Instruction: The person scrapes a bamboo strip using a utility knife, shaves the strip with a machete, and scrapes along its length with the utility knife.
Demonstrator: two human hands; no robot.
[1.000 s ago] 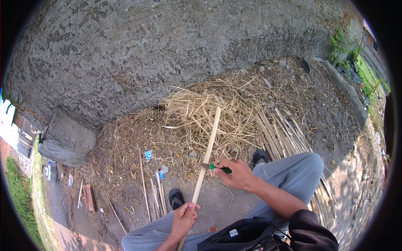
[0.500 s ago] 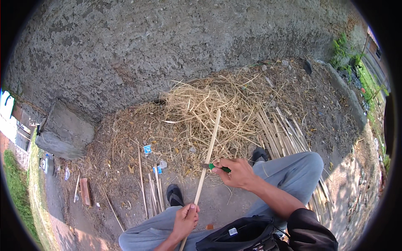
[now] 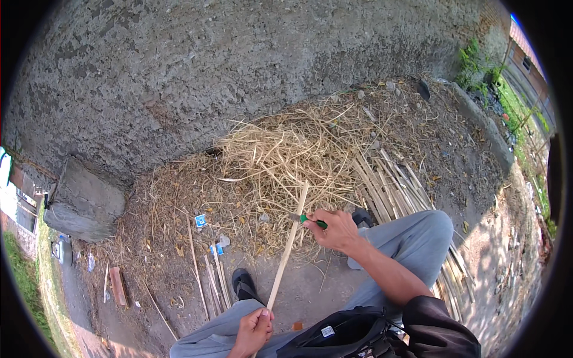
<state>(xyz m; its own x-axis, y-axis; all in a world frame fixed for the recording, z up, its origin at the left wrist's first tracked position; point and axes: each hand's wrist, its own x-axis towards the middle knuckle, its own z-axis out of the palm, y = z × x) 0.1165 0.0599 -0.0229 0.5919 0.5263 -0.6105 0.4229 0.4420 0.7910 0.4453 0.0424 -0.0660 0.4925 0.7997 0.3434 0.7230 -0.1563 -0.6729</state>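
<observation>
A long, pale wooden strip (image 3: 283,262), which looks like split bamboo, slants up and away from my lap. Near its lower end my left hand (image 3: 255,330) is closed around it, over my left thigh. My right hand (image 3: 338,230) is wrapped round the green handle of a knife (image 3: 315,222). The short dark blade lies across the strip toward its far end, touching it. Beyond the strip's far tip is a heap of thin, straw-coloured shavings (image 3: 286,156).
A rough grey wall (image 3: 239,53) rises behind the shavings. Pale strips (image 3: 394,185) lie in a bundle by my right leg, and a few more (image 3: 215,277) by my left foot. A concrete block (image 3: 86,200) and a reddish brick piece (image 3: 118,286) are at left. My open black bag (image 3: 346,331) rests at my waist.
My left hand and the strip have shifted down toward me, and the strip's far tip is lower. The knife and my right hand have moved slightly up, toward the tip. The view has tilted a little.
</observation>
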